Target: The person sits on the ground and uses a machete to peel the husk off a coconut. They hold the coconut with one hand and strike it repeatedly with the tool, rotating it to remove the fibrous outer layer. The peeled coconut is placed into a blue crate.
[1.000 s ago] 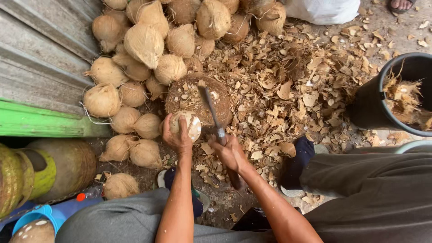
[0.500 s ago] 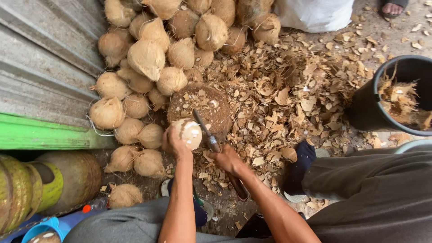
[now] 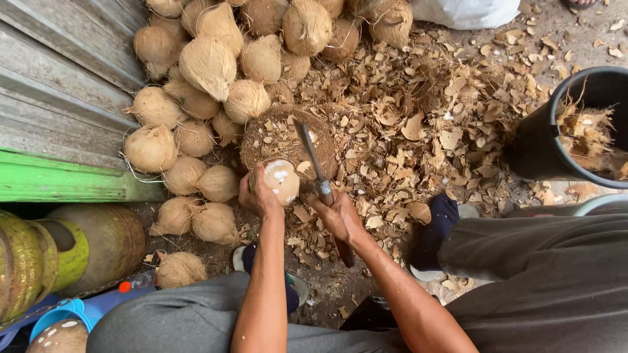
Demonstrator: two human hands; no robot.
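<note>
My left hand [image 3: 257, 194] grips a partly peeled coconut [image 3: 282, 180] with white patches showing, held at the near edge of a round wooden chopping block [image 3: 278, 135]. My right hand [image 3: 338, 214] holds a long knife [image 3: 313, 157] by its handle. The blade points away from me and lies over the block, just right of the coconut. Both forearms reach forward from between my knees.
A heap of brown husked coconuts [image 3: 216, 72] lies left and behind the block, against a corrugated wall [image 3: 59, 85]. Husk chips [image 3: 418, 111] cover the ground on the right. A black bucket [image 3: 562, 137] of husk scraps stands far right. A blue tub [image 3: 72, 314] sits at lower left.
The knife blade has swung from leaning left over the coconut to a steeper position right of it. The coconut in my left hand has turned slightly, staying on the block's near edge.
</note>
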